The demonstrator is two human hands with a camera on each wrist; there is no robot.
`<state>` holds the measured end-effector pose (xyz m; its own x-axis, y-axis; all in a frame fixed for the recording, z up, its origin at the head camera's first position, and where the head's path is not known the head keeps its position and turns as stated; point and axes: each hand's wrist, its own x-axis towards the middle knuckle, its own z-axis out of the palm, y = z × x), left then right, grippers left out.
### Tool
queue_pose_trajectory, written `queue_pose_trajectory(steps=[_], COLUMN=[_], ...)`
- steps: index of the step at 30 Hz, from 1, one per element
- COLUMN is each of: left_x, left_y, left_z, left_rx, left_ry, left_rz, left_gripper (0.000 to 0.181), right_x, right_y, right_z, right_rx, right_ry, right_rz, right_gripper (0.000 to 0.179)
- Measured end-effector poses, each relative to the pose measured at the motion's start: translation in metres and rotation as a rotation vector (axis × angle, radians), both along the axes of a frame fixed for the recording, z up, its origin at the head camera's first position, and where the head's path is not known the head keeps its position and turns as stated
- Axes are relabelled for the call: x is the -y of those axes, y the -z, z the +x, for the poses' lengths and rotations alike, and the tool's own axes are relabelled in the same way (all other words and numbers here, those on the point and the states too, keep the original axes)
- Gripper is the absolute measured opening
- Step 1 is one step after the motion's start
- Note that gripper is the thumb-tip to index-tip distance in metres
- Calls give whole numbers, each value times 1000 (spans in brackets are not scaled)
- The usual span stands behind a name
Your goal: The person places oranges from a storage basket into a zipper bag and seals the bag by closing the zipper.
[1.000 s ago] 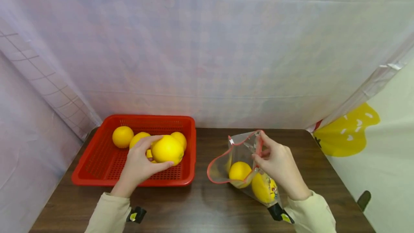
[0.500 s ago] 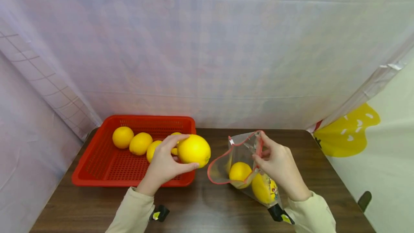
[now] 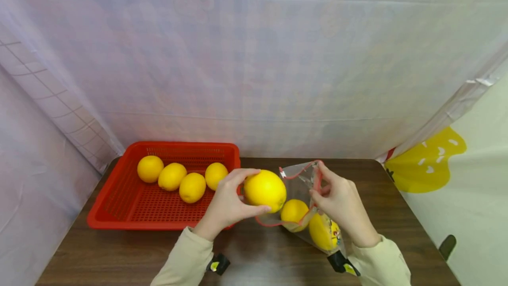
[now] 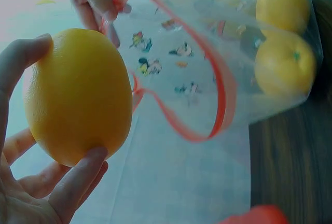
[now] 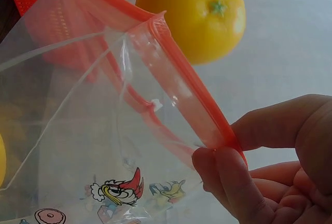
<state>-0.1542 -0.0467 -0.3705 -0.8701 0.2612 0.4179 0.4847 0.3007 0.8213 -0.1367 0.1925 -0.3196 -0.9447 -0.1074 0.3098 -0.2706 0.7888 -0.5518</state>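
My left hand (image 3: 232,200) grips an orange (image 3: 265,191), thumb below and fingers over the top, right at the mouth of a clear zip bag (image 3: 293,186). The bag has a red zip edge and printed cartoon figures, plain in the right wrist view. My right hand (image 3: 340,200) pinches that red edge between thumb and fingertips, and the mouth gapes toward the held orange. Two oranges lie inside the bag, seen through the plastic: one orange (image 4: 285,64) and another orange (image 4: 282,7) beside it in the left wrist view.
A red plastic basket (image 3: 119,223) stands at the left of the dark wooden table (image 3: 71,253). Several oranges (image 3: 172,176) lie in it. A pale patterned curtain (image 3: 246,69) hangs behind the table, with a white cloth on the right bearing a yellow print (image 3: 424,162).
My left hand has carried the orange from over the basket rightward to the bag's mouth. The right hand and the bag have stayed in place.
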Motion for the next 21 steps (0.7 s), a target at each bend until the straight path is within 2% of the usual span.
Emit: queue_pose_trajectory(steps=[7,15,18,21], left_x=[-19,-33,-37,-41], left_y=[5,15,19,24], left_z=[2,6,5,4], left_rx=[28,123,159,171], left_ry=[75,152,162,130], left_rz=[51,83,94,101], left_gripper=[67,64,62,64], right_x=[1,3,3,4], right_y=[3,5,5,4], right_z=[0,0,1,1], right_rx=[-47,-65,-60,-60], right_ry=[-2,-14,-16,-27], right_rz=[-13,-22,-28,-34], right_gripper=[63,62,61,60])
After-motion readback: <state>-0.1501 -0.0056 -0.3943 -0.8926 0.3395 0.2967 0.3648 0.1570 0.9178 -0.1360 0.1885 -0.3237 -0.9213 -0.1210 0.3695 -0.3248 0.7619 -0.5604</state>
